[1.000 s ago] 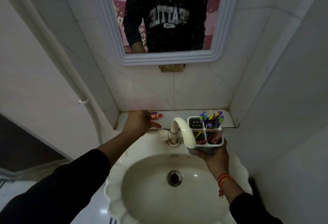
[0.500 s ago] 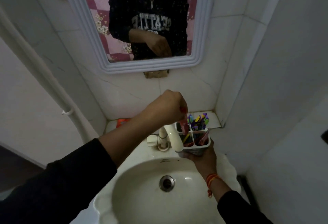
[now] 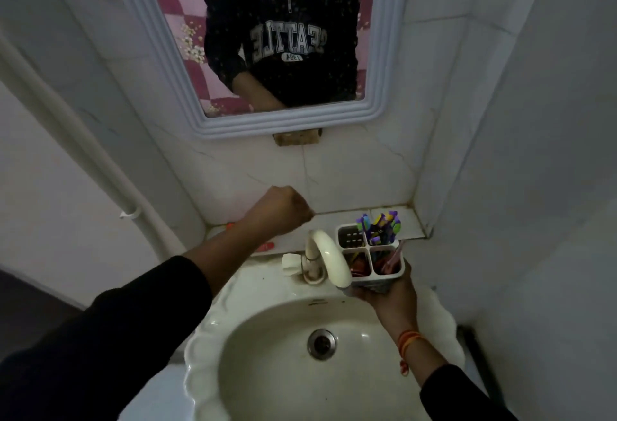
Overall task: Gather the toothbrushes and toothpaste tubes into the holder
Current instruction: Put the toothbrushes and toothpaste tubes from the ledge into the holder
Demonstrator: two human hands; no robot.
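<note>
Tiled corner wall, framed mirror (image 3: 273,53) up top; reflection shows a dark sweatshirt torso only. White pipe (image 3: 83,160) runs diagonally down the left wall.

Cream sink (image 3: 207,347) fills the lower centre, metal drain (image 3: 321,343) in the bowl. Curved cream faucet (image 3: 329,253) at the back rim, spout arcing forward and right, overlapping the front-left corner of the holder in this view.

Tiled ledge (image 3: 327,220) behind the sink. On its left part, a red-orange toothpaste tube (image 3: 265,247) lies mostly hidden behind the left forearm; another small orange bit sits further left on the ledge, too occluded to identify.

Holder (image 3: 370,255): white, four compartments, held above the sink's right rim, just right of the faucet. Back-right compartment is packed with toothbrushes (image 3: 380,225), purple/yellow/green heads up. Back-left shows only its perforated bottom. Both front compartments contain reddish and dark items, too dim to tell; a pink handle leans out of the front-right one.

Right hand (image 3: 387,294) cups the holder from below, fingers wrapped around its base; orange thread band (image 3: 409,342) on the wrist.

Left hand (image 3: 283,208) is above the ledge, left of the faucet, curled into a closed fist, knuckles up. Can't tell if anything is inside it.
</note>
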